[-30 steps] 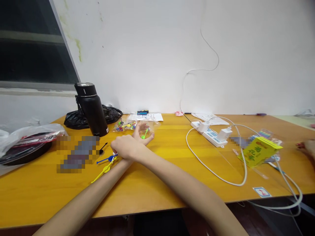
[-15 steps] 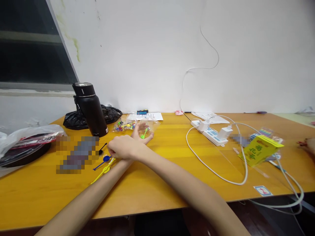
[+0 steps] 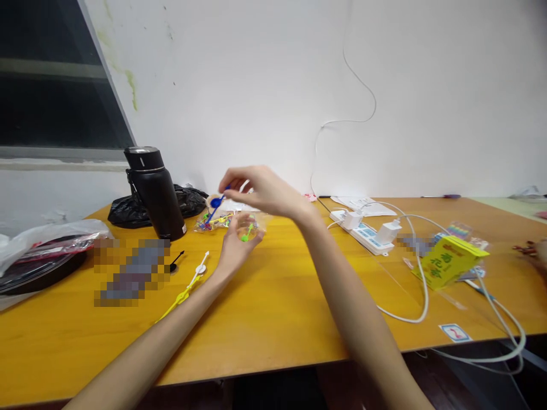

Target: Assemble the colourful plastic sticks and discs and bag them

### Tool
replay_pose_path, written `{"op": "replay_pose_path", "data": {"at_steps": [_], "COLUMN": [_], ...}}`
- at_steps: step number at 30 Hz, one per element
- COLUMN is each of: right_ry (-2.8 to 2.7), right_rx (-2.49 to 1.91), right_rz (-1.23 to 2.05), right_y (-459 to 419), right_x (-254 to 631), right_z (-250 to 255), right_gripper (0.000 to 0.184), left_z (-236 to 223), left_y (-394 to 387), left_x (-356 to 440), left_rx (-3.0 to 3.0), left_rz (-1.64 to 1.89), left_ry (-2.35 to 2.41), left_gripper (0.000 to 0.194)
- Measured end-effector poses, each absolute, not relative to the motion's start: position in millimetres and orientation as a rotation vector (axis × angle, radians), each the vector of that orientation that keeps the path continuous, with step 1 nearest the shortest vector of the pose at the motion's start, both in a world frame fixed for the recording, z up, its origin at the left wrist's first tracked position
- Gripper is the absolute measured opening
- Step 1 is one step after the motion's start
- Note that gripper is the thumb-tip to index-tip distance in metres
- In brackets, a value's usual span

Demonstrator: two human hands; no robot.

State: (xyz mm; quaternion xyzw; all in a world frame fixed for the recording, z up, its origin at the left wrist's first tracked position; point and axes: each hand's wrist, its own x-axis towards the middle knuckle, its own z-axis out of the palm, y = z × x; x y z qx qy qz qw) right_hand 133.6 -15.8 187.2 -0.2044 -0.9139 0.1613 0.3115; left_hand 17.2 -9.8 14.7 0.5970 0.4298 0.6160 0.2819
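Note:
Raised above the table, my right hand point(image 3: 270, 191) pinches a blue plastic spinner arrow point(image 3: 216, 203) with a round disc at its middle. Below it, my left hand point(image 3: 232, 251) curls around clear plastic that looks like a bag, with a green spinner arrow point(image 3: 247, 234) showing between thumb and fingers. Just behind lies a clear bag point(image 3: 209, 222) of several colourful small pieces; whether it is the same plastic I cannot tell. Left of my left forearm lie a white spinner arrow point(image 3: 200, 269), a yellow one point(image 3: 182, 296) partly behind the forearm, and a black one point(image 3: 174, 265).
A black flask point(image 3: 154, 196) stands at the left, before a black plastic bag point(image 3: 123, 212). A white power strip point(image 3: 371, 238) with looping cables and a yellow packet point(image 3: 448, 262) are on the right. Another person's hand point(image 3: 539, 257) reaches in at the right edge.
My right hand has uncrossed from over my left wrist and risen back and right, lifting the blue spinner arrow off the table. The white spinner arrow is now uncovered. My left hand stays nearly in place.

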Motion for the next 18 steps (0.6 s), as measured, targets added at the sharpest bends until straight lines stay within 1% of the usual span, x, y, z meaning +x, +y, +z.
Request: {"op": "replay_pose_path", "data": {"at_steps": [5,8,11,14,16,18], "right_ry": [-2.248,-2.239,-2.298,-2.424,-2.510,-2.540], "right_rx": [-0.744,-0.907,-1.014,-1.017,-1.019,-1.044], "right_rz": [0.269,0.238,0.268,0.343,0.374,0.335], "right_y": [-12.2,-11.3,-6.4,4.8,12.6,17.3], "right_x": [186.4,203.3,206.3,200.1,194.3,188.0], "right_z": [205.3,207.5,204.1,195.7,189.6,185.0], "right_gripper": [0.017,0.019,0.019,0.017,0.020,0.023], "left_z": [16.5,14.9,13.2,12.3,11.8,11.2], "left_y": [-11.1,-9.3,-7.7,-6.8,-6.3,-5.9], "left_x": [15.9,14.7,13.9,13.7,13.8,13.9], "left_rx": [1.633,1.624,1.604,1.590,1.587,1.585], "left_rz": [1.669,1.667,1.664,1.664,1.667,1.665], "left_ry": [1.132,1.142,1.143,1.106,1.092,1.100], "left_gripper": [0.048,0.048,0.049,0.049,0.050,0.051]}}
